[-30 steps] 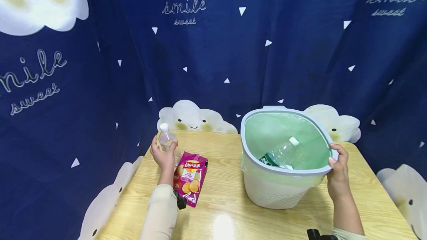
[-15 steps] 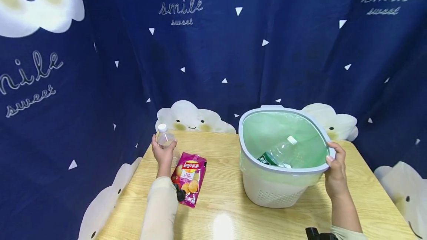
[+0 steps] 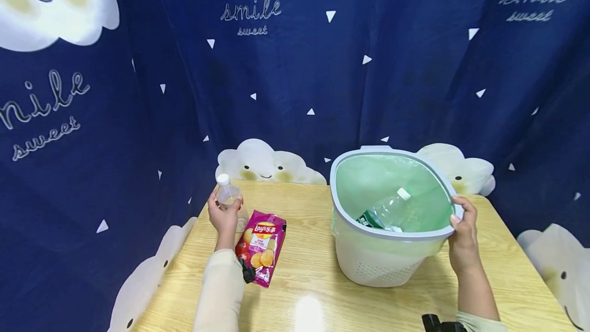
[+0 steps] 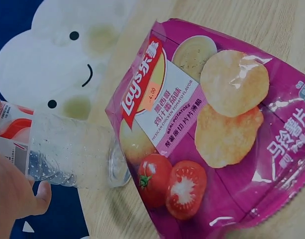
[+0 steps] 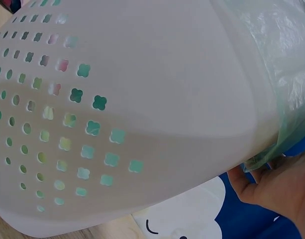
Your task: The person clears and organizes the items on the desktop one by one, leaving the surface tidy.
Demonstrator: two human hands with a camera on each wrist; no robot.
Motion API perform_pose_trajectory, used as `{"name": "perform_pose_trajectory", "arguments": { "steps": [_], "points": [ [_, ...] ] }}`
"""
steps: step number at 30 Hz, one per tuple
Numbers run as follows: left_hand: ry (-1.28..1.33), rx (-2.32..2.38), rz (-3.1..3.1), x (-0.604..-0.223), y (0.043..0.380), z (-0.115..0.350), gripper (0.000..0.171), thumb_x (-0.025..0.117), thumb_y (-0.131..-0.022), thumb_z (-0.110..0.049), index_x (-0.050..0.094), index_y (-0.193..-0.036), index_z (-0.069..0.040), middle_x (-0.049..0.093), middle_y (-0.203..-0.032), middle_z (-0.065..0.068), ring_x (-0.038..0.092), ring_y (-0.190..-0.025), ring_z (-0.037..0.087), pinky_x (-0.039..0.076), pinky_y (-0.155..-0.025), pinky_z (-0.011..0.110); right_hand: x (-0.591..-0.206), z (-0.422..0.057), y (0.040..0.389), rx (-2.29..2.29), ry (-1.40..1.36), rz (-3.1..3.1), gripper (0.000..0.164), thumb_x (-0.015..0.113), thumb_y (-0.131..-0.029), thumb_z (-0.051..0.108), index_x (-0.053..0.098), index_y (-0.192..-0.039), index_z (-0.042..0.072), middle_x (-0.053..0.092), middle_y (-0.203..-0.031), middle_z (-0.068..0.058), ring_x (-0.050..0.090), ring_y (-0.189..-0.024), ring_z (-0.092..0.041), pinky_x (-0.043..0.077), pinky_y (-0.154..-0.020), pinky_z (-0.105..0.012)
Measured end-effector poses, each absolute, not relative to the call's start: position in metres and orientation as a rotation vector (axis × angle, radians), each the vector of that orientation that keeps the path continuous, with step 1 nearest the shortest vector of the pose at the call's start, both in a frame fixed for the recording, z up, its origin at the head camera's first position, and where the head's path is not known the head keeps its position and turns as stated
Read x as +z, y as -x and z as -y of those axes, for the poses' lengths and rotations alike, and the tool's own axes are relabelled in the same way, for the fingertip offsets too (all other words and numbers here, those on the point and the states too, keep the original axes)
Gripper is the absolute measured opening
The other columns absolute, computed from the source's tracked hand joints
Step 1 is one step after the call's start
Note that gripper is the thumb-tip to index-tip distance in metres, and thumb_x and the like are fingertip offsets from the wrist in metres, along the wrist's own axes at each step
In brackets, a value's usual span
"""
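My left hand grips a clear plastic bottle with a white cap, its fingers and thumb round the upper part. In the left wrist view the bottle shows a red-and-white label, and its base is beside a purple Lay's chip bag. That chip bag lies flat on the table. My right hand holds the right rim of a white trash bin, thumb on the rim. A pale green liner covers the inside. The right wrist view shows the bin's perforated side and my fingers under the liner's edge.
Inside the bin lies another clear bottle with a white cap and green label. Everything stands on a light wooden table. A dark blue curtain with clouds and triangles hangs behind and at the sides.
My left hand has stayed round the bottle, with only a slight shift in its position. The right hand, bin and chip bag look the same apart from a small camera movement.
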State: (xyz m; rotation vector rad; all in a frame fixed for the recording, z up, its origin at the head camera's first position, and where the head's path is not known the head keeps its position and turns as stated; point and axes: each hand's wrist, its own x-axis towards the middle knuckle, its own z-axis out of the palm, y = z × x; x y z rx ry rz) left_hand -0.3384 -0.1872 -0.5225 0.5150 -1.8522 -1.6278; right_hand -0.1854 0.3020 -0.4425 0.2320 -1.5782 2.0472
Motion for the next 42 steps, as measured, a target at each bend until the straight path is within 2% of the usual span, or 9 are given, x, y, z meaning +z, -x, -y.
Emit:
{"name": "perform_pose_trajectory", "arguments": {
  "steps": [11, 16, 25, 29, 36, 42],
  "points": [
    [-0.535, -1.828, 1.573, -0.508, 0.324, 0.173, 0.075, 0.084, -0.067, -0.010, 0.047, -0.132, -0.018, 0.051, -0.119, 0.011, 0.047, -0.106, 0.025, 0.043, -0.086, 0.036, -0.442, -0.302, 0.186, 2.053, -0.217, 1.569, 0.037, 0.038, -0.088, 0.014, 0.043, -0.125, 0.016, 0.036, -0.123, -0.009, 0.040, -0.100, -0.020, 0.036, -0.078, -0.024],
    [-0.505, -1.843, 1.558, -0.503, 0.314, 0.164, 0.071, 0.080, -0.073, -0.012, 0.045, -0.135, -0.019, 0.050, -0.116, 0.010, 0.046, -0.099, 0.022, 0.046, -0.077, 0.030, -0.442, -0.302, 0.185, 2.047, -0.202, 1.585, 0.037, 0.038, -0.088, 0.015, 0.043, -0.125, 0.017, 0.035, -0.125, -0.008, 0.040, -0.101, -0.020, 0.035, -0.079, -0.025],
    [-0.455, -1.921, 1.400, -0.489, 0.290, 0.144, 0.069, 0.072, -0.077, -0.001, 0.041, -0.136, -0.018, 0.047, -0.118, 0.011, 0.043, -0.104, 0.025, 0.046, -0.075, 0.028, -0.443, -0.303, 0.185, 2.043, -0.194, 1.587, 0.037, 0.038, -0.088, 0.015, 0.043, -0.124, 0.017, 0.036, -0.123, -0.009, 0.041, -0.099, -0.020, 0.036, -0.077, -0.025],
    [-0.483, -1.967, 1.364, -0.488, 0.281, 0.142, 0.070, 0.072, -0.078, -0.004, 0.038, -0.137, -0.017, 0.047, -0.118, 0.013, 0.043, -0.104, 0.025, 0.046, -0.075, 0.026, -0.443, -0.303, 0.185, 2.028, -0.192, 1.605, 0.038, 0.038, -0.088, 0.016, 0.042, -0.125, 0.017, 0.036, -0.124, -0.009, 0.041, -0.099, -0.020, 0.036, -0.077, -0.025],
    [-0.449, -1.922, 1.421, -0.488, 0.265, 0.139, 0.067, 0.075, -0.079, -0.011, 0.041, -0.137, -0.014, 0.051, -0.114, 0.016, 0.045, -0.093, 0.020, 0.043, -0.073, 0.023, -0.444, -0.302, 0.185, 2.045, -0.229, 1.561, 0.037, 0.038, -0.087, 0.014, 0.043, -0.124, 0.017, 0.037, -0.121, -0.009, 0.042, -0.097, -0.019, 0.037, -0.077, -0.023],
    [-0.418, -1.929, 1.478, -0.486, 0.255, 0.136, 0.066, 0.075, -0.079, -0.009, 0.042, -0.136, -0.013, 0.052, -0.114, 0.017, 0.045, -0.096, 0.023, 0.045, -0.072, 0.020, -0.444, -0.301, 0.186, 2.045, -0.226, 1.557, 0.038, 0.038, -0.087, 0.015, 0.043, -0.125, 0.017, 0.037, -0.123, -0.009, 0.041, -0.098, -0.019, 0.036, -0.078, -0.023]
  ]
}}
